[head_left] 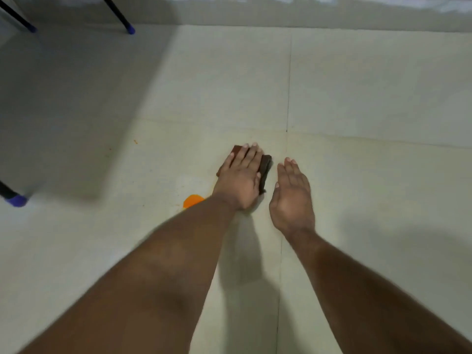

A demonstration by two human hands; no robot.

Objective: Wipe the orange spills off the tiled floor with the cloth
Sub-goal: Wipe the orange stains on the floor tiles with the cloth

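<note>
A folded dark brown cloth (265, 169) lies flat on the pale tiled floor (370, 103) near the middle of the view. My left hand (240, 177) presses down on it with fingers spread flat, covering most of it. My right hand (292, 198) hovers just right of the cloth, fingers together and extended, holding nothing. An orange spill (192, 200) sits on the tile just left of my left wrist, partly hidden by the forearm. A tiny orange speck (135, 142) lies farther left.
Black chair or table legs with blue feet stand at the top left (130, 29), (32, 28) and at the left edge (15, 200). A wall base runs along the top. Grout lines cross near the cloth.
</note>
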